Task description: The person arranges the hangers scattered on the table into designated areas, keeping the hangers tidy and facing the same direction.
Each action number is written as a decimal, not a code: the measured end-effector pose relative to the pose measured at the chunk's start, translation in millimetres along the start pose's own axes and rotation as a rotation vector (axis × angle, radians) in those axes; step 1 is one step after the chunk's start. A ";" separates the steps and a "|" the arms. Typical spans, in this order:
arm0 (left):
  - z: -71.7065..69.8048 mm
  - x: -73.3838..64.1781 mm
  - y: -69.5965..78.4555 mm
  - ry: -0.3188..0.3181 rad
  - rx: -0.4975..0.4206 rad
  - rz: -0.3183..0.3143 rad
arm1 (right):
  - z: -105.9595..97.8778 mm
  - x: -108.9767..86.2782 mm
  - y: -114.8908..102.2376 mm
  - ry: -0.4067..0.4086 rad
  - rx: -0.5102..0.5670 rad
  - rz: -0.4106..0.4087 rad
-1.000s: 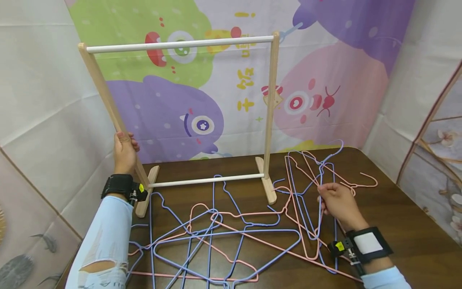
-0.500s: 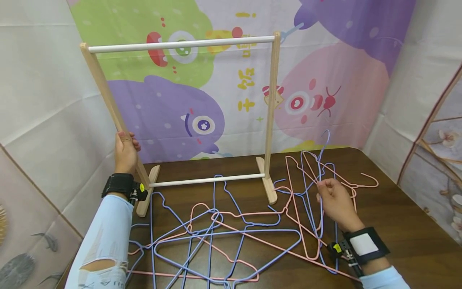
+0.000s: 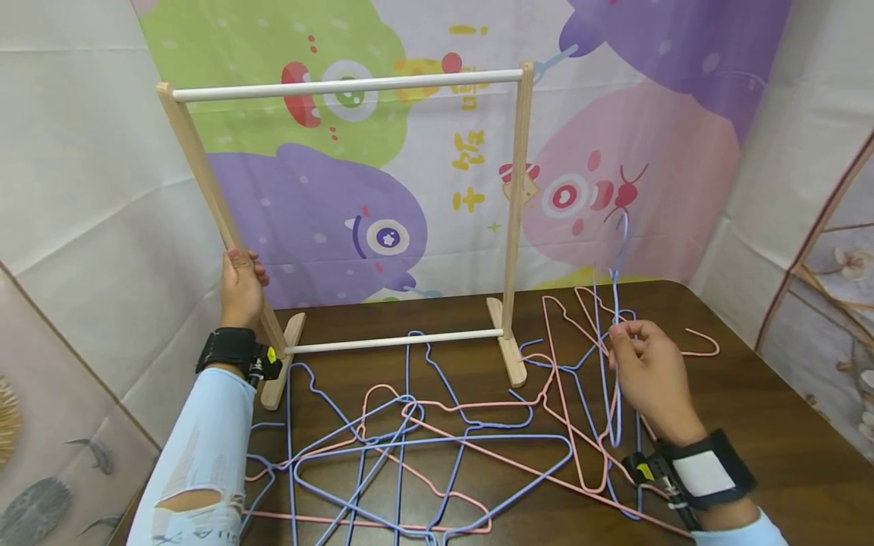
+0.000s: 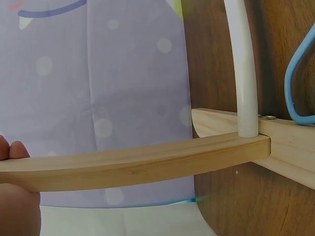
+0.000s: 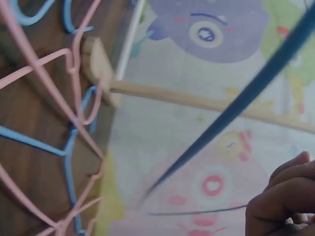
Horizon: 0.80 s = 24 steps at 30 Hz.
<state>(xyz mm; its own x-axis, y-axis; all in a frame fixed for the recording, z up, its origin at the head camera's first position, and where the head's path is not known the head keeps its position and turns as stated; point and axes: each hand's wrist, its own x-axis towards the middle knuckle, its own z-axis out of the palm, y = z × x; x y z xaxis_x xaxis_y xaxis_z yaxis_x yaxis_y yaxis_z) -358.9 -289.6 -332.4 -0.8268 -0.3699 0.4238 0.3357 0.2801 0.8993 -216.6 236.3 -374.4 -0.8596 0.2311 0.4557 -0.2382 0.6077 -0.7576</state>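
On the left, the left post (image 3: 204, 178) of a wooden rack (image 3: 382, 83) stands upright from its foot on the tabletop (image 3: 751, 379); the rack looks stiff and fairly light, easily nudged, so a bare post is a sensible place to steady it; the left grip (image 3: 243, 292) is closed round that post in its lower part, the wood filling the curl of the fingers; before and partly beneath the rack's lower rail, loose hangers (image 3: 519, 437) in blue and pink overlap in a tangle, thin and apt to catch; to the right of the rack, a blue hanger (image 3: 616, 292) is held nearly edge-on with its hook (image 3: 625, 227) uppermost; it should be light, springy and perhaps a little slick, best taken by a bare stretch of wire well away from the hook; the right grip (image 3: 652, 368) pinches it there between thumb and curled fingers, with hardly any gap; whether its lower end touches the hangers below, I cannot tell; farthest right lies a pink hook (image 3: 699, 353).
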 end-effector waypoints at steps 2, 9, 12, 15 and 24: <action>-0.2 0.4 -0.4 0.000 -0.010 -0.004 | -3.0 -1.9 -7.7 0.002 -0.014 -0.010; -1.2 19.0 -30.8 0.028 0.005 -0.017 | -14.6 -14.5 -36.3 -0.036 -0.057 -0.033; -0.8 21.4 -36.1 0.034 0.009 -0.009 | -20.6 -20.3 -50.7 -0.070 -0.076 -0.066; -0.4 21.5 -36.4 0.040 0.013 -0.002 | -26.4 -26.1 -65.2 -0.104 -0.092 -0.103; -1.3 22.6 -35.9 0.027 0.002 -0.008 | -36.1 -36.9 -99.0 -0.239 -0.095 -0.146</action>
<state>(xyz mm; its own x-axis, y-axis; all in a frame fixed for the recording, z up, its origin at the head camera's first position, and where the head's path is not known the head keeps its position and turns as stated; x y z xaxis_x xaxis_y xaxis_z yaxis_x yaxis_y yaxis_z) -389.0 -309.2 -355.0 -0.8169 -0.3962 0.4193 0.3281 0.2788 0.9026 -144.9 195.0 -299.3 -0.9041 -0.0429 0.4252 -0.3336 0.6926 -0.6395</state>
